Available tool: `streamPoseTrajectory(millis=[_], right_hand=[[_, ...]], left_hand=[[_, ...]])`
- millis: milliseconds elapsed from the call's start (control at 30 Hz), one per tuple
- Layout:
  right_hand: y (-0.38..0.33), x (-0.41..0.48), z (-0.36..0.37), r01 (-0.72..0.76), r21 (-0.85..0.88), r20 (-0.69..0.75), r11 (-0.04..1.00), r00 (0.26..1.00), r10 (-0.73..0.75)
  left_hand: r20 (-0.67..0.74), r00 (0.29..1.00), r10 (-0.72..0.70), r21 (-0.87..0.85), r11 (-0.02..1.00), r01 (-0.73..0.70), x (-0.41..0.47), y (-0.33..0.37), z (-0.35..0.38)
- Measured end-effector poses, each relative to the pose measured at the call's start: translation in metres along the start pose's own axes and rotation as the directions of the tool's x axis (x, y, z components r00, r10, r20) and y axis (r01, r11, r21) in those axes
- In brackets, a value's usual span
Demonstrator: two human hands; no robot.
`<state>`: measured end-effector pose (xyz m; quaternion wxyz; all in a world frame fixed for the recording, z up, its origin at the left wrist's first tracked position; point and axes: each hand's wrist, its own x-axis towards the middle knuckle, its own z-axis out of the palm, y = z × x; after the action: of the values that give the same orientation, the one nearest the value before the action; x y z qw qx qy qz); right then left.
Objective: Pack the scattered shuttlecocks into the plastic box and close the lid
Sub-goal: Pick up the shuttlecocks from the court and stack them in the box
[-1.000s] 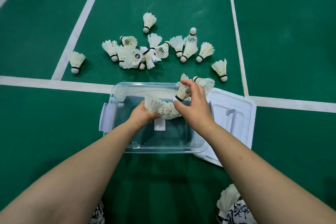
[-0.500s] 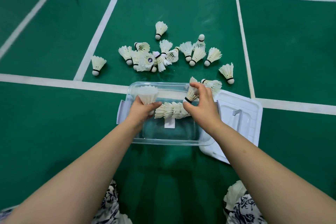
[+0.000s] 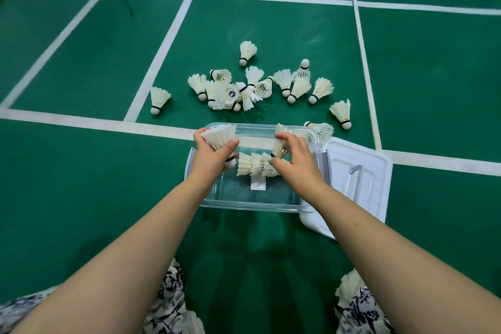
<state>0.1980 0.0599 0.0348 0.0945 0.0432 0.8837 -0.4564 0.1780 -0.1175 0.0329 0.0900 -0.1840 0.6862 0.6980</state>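
A clear plastic box [image 3: 244, 203] stands on the green court floor in front of me. A nested row of shuttlecocks [image 3: 254, 165] lies inside it. My left hand [image 3: 210, 156] grips a white feather shuttlecock [image 3: 221, 136] above the box's left end, skirt pointing up. My right hand [image 3: 294, 161] pinches another shuttlecock [image 3: 279, 145] at the right end of the row. Several loose shuttlecocks [image 3: 254, 87] lie scattered on the floor beyond the box. The white lid [image 3: 357, 179] lies to the right, partly under the box.
White court lines [image 3: 95, 123] cross the green floor. One shuttlecock [image 3: 159, 99] lies alone at the left and another [image 3: 342, 112] at the right of the pile. One more [image 3: 321, 130] leans behind the box's far right corner. My patterned skirt [image 3: 168, 295] fills the bottom edge.
My left hand has lifted its shuttlecock up from the nested row to above the box's left end. My right hand stays at the row's right end. The camera tilted, showing more floor beyond.
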Motion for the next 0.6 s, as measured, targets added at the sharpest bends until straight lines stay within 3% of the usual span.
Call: streamPoseTrajectory(millis=[400,600], right_hand=[[0.006,0.015,0.016,-0.038,0.048,0.025,0.998,0.999,0.037],[0.007,0.017,0.019,-0.059,0.082,0.017,0.995,0.998,0.058]], left_hand=[[-0.082,0.996,0.019,0.290,0.957,0.005,0.013,0.000,-0.013],[-0.197,0.971,0.134,0.576,0.818,0.004,0.017,-0.010,-0.013]])
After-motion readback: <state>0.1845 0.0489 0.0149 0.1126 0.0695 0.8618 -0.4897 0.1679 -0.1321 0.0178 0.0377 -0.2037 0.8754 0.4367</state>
